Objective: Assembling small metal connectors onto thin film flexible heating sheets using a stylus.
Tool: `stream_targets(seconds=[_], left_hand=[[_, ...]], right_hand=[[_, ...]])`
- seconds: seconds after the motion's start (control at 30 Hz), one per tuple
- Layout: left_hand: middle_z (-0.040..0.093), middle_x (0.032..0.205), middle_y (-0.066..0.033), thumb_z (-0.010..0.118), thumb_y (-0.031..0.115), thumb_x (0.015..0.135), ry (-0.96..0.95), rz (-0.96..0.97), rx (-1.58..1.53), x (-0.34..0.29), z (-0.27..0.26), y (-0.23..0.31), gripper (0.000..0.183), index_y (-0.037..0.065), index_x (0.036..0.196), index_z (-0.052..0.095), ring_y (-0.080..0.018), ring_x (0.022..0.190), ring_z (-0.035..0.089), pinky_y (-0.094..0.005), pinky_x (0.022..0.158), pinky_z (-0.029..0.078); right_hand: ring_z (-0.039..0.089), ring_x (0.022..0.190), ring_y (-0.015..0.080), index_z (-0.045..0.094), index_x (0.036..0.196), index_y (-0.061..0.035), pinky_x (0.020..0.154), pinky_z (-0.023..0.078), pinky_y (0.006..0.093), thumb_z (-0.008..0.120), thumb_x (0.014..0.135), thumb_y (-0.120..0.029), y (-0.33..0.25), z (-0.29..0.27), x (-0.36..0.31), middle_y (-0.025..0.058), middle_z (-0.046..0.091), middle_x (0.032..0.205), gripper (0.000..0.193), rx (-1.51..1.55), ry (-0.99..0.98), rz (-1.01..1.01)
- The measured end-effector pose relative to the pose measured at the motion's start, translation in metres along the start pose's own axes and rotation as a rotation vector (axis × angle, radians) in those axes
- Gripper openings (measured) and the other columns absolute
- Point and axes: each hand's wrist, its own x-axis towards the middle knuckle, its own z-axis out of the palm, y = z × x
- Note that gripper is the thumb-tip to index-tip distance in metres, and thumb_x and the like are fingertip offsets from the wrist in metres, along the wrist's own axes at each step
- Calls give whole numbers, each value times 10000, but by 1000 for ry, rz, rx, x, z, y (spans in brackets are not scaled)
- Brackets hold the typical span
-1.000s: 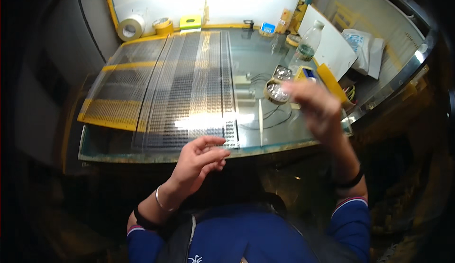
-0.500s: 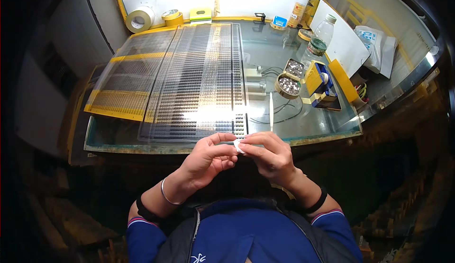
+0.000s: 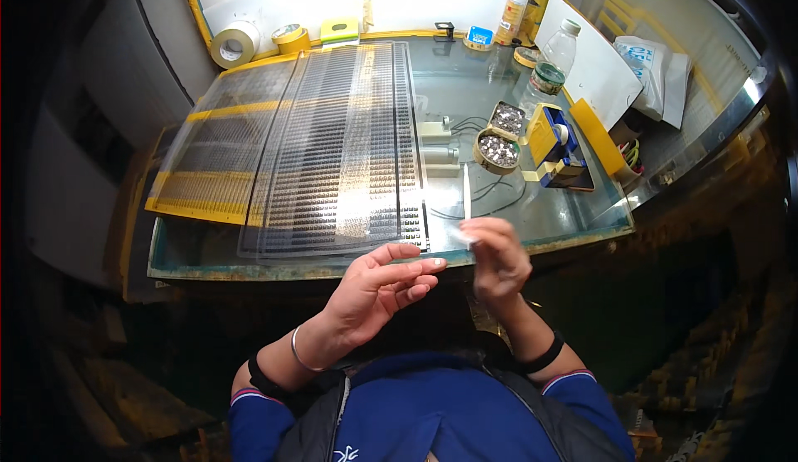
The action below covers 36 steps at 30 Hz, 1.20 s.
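My left hand is just in front of the table's near edge, palm partly turned up. Its fingers are loosely bent and apart, and I see nothing between them. To its right my right hand is raised, smeared by motion, with thumb and fingers pinched together. A small white crumpled piece, like tissue or soft film, sticks out of that pinch. Beyond the hands a clear sheet with rows of small dark marks lies on the glass tabletop. A slim white pen-like tool lies beyond the right hand.
Two small tins of silvery bits stand right of centre, beside a blue and yellow tape dispenser. Clear bottles stand behind them. Tape rolls sit at the back left. Thin dark cables run near two pale cylinders.
My hands have come apart. The right hand has moved right with the white piece, which both hands touched before. The left hand has stayed nearly in place, and its fingers now hold nothing visible.
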Motion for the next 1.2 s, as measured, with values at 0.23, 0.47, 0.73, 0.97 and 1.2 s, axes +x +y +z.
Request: stream_targets(seconds=[0.23, 0.47, 0.73, 0.97, 1.2], left_hand=[[639, 1166, -255, 607, 46, 934, -17, 143, 145, -6, 7, 3, 249, -4, 1152, 496, -254, 981, 689, -306, 838, 578], [645, 1153, -255, 603, 46, 935, 4, 180, 218, -2, 14, 10, 244, -21, 1145, 500, -265, 971, 692, -319, 846, 582], [685, 983, -177, 709, 50, 865, 75, 209, 492, 53, 47, 46, 217, 7, 1012, 554, -180, 828, 678, -284, 757, 574], [686, 780, -88, 778, 75, 816, 35, 440, 1023, 167, 83, 64, 192, -19, 887, 625, -115, 661, 645, -222, 581, 518], [716, 719, -73, 753, 214, 820, 80, 518, 1347, 225, 77, 61, 241, -10, 912, 756, -82, 605, 632, -262, 584, 507]], right_hand=[[636, 922, 242, 705, 1090, -47, 818, 514, 313, 676, 820, 84, 31, -53, 24, 107, 667, 997, 301, -539, 86, -68], [524, 1148, 304, 697, 1154, -105, 989, 433, 403, 790, 705, -34, 44, -59, 22, 104, 598, 1194, 464, -613, -57, 57], [556, 1122, 306, 688, 1102, -60, 964, 453, 406, 761, 748, -35, 50, -63, 17, 112, 607, 1160, 363, -581, 90, 80], [568, 1105, 305, 694, 1073, -56, 945, 465, 409, 756, 743, -22, 53, -66, 16, 106, 612, 1129, 338, -566, 148, 109], [583, 1071, 303, 694, 1047, -46, 922, 484, 402, 743, 745, -3, 56, -68, 14, 97, 624, 1091, 309, -548, 157, 95]])
